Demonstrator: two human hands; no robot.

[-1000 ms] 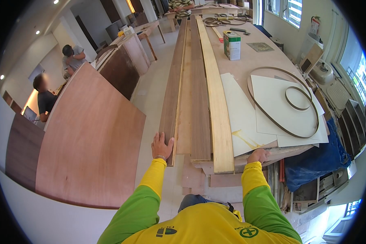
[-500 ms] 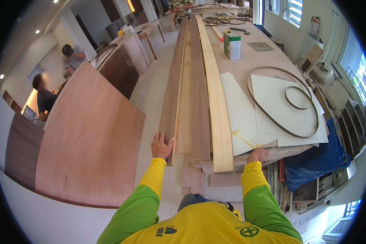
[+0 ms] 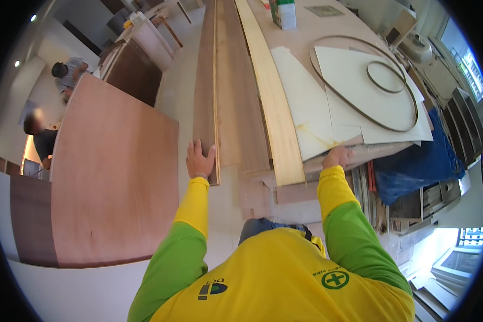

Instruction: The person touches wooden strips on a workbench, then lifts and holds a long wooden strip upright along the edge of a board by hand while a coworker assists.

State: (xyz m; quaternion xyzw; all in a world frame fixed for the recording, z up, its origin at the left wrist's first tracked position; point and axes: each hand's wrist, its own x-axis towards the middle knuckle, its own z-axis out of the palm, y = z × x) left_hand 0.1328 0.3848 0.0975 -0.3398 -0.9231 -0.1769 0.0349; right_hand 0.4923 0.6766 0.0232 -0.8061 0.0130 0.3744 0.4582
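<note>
My left hand (image 3: 200,160) lies with its fingers apart on the near end of a long dark brown board (image 3: 204,102), its thumb by the board's right edge. My right hand (image 3: 338,157) rests at the near edge of the worktable (image 3: 381,152), its fingers curled against that edge; whether they hold anything is hidden. Between my hands, a second brown board (image 3: 252,118) and a pale wooden strip (image 3: 276,102) run lengthwise over the table. White sheets (image 3: 354,102) lie right of the strip, with a thin looped band (image 3: 312,59) on top.
A large reddish panel (image 3: 112,177) stands at the left, with two people (image 3: 44,140) behind it. A green and white can (image 3: 284,15) stands farther up the table. Blue sheeting (image 3: 413,172) and shelving (image 3: 461,123) are at the right.
The view has tilted downward, so the table and boards appear higher in the frame and their far ends have left it. Both hands keep their places on the board and table edge.
</note>
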